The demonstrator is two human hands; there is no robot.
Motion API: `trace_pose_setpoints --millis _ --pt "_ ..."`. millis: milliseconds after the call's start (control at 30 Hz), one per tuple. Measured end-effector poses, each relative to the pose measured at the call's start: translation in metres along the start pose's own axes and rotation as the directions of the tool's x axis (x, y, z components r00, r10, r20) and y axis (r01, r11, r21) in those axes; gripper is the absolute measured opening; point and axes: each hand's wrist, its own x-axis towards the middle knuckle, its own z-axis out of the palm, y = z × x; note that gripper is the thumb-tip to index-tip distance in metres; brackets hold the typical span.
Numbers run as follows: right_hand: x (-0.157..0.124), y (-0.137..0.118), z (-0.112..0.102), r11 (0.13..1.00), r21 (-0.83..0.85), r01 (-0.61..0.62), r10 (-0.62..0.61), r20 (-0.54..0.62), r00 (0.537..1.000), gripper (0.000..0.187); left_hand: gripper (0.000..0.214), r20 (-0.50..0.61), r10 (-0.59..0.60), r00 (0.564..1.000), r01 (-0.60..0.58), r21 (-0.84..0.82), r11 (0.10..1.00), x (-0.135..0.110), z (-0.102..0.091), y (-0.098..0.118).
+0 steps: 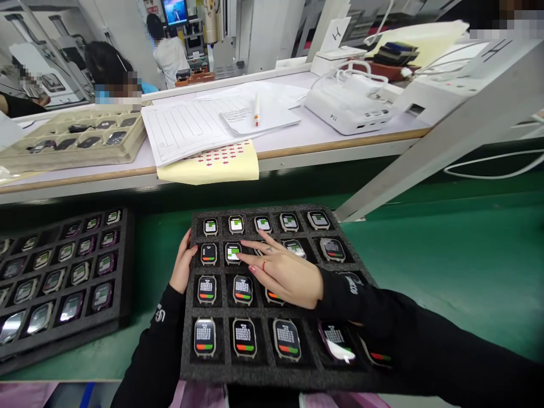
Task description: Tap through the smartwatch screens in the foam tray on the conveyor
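A black foam tray (272,371) lies in front of me on the green belt, holding several smartwatches with lit screens. My right hand (283,269) reaches across it with fingers stretched out, the index fingertip touching the screen of a watch (233,253) in the second row. My left hand (182,266) rests open against the tray's left edge, holding nothing. Both arms wear black sleeves.
A second black tray of watches (59,334) sits at the left on the belt. Behind, a white shelf carries a beige tray (127,150), paper forms (191,127), a yellow sticker sheet (212,164) and a white device (352,102). A slanted white bar (425,147) crosses the right. People work beyond.
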Motion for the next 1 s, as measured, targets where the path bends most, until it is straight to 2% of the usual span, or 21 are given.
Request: trace_pose_setpoints --millis 233,433,733,1000 --pt "0.017 0.0 0.012 0.998 0.037 0.06 -0.061 0.024 0.998 0.04 0.062 -0.034 -0.01 0.999 0.01 0.011 1.0 0.003 -0.002 -0.002" --pt "0.019 0.003 0.017 0.999 0.016 0.049 -0.05 0.048 0.998 0.041 0.063 -0.035 -0.012 0.999 0.012 0.011 1.0 0.004 -0.001 -0.002" --pt "0.003 0.006 -0.006 0.998 -0.045 -0.047 0.044 -0.058 0.997 0.044 0.064 -0.032 -0.05 0.998 0.051 0.003 0.999 0.001 0.0 0.003" --pt "-0.02 0.016 -0.021 0.992 -0.077 -0.104 0.103 -0.016 0.995 0.043 0.064 -0.038 -0.06 0.997 0.06 0.011 0.998 0.0 0.0 0.004"
